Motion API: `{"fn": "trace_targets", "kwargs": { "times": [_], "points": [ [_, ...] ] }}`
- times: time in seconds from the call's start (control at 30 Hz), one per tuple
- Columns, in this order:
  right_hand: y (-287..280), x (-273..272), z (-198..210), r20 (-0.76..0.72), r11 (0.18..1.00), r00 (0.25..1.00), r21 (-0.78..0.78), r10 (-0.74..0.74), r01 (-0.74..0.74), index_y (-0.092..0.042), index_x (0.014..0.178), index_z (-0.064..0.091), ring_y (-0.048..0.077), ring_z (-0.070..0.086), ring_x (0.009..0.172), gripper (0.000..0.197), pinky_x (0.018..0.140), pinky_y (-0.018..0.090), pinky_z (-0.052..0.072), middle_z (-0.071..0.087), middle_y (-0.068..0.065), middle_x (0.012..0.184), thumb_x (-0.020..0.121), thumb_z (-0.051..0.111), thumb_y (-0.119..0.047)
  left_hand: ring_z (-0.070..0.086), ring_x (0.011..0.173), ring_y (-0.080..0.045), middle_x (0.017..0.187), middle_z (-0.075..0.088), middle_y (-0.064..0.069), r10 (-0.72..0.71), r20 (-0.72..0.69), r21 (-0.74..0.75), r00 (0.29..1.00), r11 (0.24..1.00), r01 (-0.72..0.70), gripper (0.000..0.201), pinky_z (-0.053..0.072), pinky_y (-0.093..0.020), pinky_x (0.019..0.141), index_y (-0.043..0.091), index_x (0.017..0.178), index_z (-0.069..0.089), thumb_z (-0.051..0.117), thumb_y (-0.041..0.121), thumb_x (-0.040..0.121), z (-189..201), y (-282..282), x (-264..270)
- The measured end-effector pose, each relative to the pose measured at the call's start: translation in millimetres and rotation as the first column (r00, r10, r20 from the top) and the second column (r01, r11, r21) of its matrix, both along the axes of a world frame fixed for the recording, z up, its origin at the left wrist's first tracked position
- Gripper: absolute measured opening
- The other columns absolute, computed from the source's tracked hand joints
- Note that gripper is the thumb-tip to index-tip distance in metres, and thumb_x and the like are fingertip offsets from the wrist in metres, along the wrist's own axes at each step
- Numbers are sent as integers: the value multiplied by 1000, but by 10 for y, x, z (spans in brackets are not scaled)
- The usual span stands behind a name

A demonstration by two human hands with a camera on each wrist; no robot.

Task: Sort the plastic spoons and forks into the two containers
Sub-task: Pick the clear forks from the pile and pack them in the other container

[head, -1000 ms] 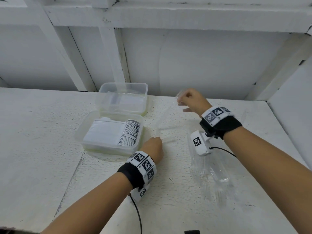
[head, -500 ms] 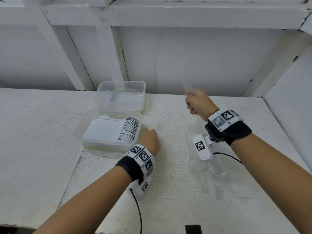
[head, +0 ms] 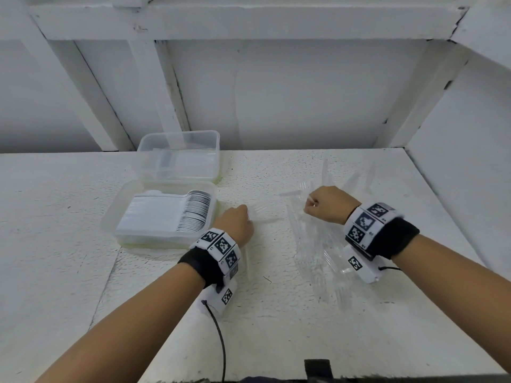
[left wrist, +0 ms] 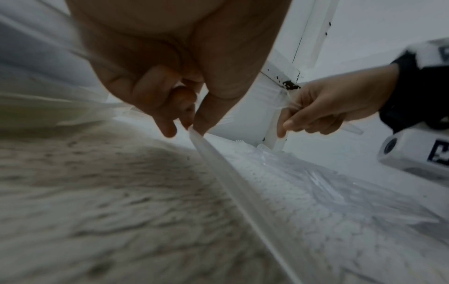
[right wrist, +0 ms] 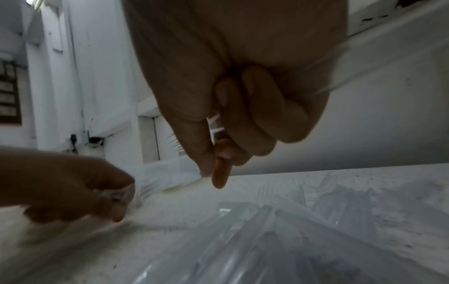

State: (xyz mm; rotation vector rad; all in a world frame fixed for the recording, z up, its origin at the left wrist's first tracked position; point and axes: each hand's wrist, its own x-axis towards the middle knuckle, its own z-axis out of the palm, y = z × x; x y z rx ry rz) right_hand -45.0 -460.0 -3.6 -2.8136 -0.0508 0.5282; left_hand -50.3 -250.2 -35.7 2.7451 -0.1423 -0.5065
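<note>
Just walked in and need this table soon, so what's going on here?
A person is sorting clear plastic cutlery. The left hand pinches one clear piece by its end, near the front container, which already holds a neat stack of spoons. The right hand grips a few forks above the loose pile on the table. The rear container holds much less. A good deal is unsorted.

We see clear plastic forks (head: 312,244) below our right fingers (head: 311,205), white spoons (head: 166,217) in a translucent container (head: 116,217) beside our left fingers (head: 243,211), black wristbands (head: 201,266) with black-and-white checkered tags, white speckled table (head: 276,327)
</note>
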Motion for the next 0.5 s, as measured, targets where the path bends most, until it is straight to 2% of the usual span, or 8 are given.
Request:
{"fn": "trace_targets", "kwargs": {
  "times": [0.03, 0.1, 0.17, 0.2, 0.27, 0.33, 0.4, 0.5],
  "points": [
    [38, 2, -25, -13, 1000, 1000, -12, 9, -9, 2, 95, 68, 26, 65, 92, 31, 79, 33, 50, 70, 14, 103, 92, 52, -25, 51, 79, -22, 86, 52, -5, 20, 16, -69, 1000, 997, -19, 10, 37, -29, 67, 9, 93, 43, 39, 18, 95, -11, -1, -9],
    [120, 7, -72, -30, 998, 999, -49, 45, -47, 2, 82, 65, 25, 65, 81, 34, 67, 29, 48, 70, 11, 89, 93, 53, -28, 58, 81, -26, 84, 59, -9, 69, 16, -208, 997, 976, -64, 12, 43, -33, 69, 11, 85, 39, 41, 18, 95, -24, 0, -13],
    [216, -3, -107, -52, 989, 996, -123, 74, -80, -8, 64, 50, 19, 56, 67, 39, 55, 25, 40, 57, 3, 68, 93, 53, -34, 62, 84, -25, 87, 65, -11, 119, -12, -329, 993, 937, -116, 18, 43, -29, 67, 15, 76, 39, 44, 17, 94, -21, 19, -21],
    [261, -10, -124, -67, 982, 995, -169, 75, -86, -13, 62, 41, 17, 51, 61, 41, 54, 24, 38, 49, 0, 64, 92, 53, -37, 62, 83, -22, 84, 66, -9, 135, -29, -369, 990, 919, -136, 19, 42, -27, 65, 15, 74, 39, 44, 15, 93, -16, 33, -29],
    [324, -14, -154, -90, 968, 994, -234, 68, -87, -17, 64, 35, 13, 46, 57, 42, 52, 24, 37, 46, -2, 64, 89, 57, -41, 60, 81, -18, 80, 66, -4, 145, -53, -424, 988, 892, -154, 15, 40, -23, 62, 12, 79, 47, 45, 14, 94, 2, 61, -46],
    [358, -5, -161, -105, 969, 993, -237, 46, -70, -17, 66, 35, 14, 48, 60, 40, 52, 23, 38, 46, -2, 66, 88, 60, -39, 56, 78, -15, 81, 67, -3, 144, -62, -453, 988, 878, -157, 13, 38, -19, 60, 6, 91, 54, 45, 15, 94, 26, 81, -64],
    [383, 5, -149, -127, 977, 991, -205, 35, -61, -16, 65, 35, 15, 47, 60, 37, 50, 22, 36, 45, -1, 65, 88, 60, -32, 54, 73, -12, 83, 67, -3, 148, -63, -466, 987, 870, -161, 14, 37, -19, 59, 7, 94, 56, 45, 16, 95, 40, 95, -71],
    [401, -3, -135, -147, 995, 989, -98, -30, 16, -14, 61, 35, 12, 39, 53, 37, 47, 21, 30, 40, 0, 60, 86, 59, -24, 50, 63, -5, 84, 67, -3, 135, -62, -464, 989, 874, -148, 14, 36, -19, 54, 8, 94, 56, 45, 17, 95, 55, 96, -76]
  ]
}}
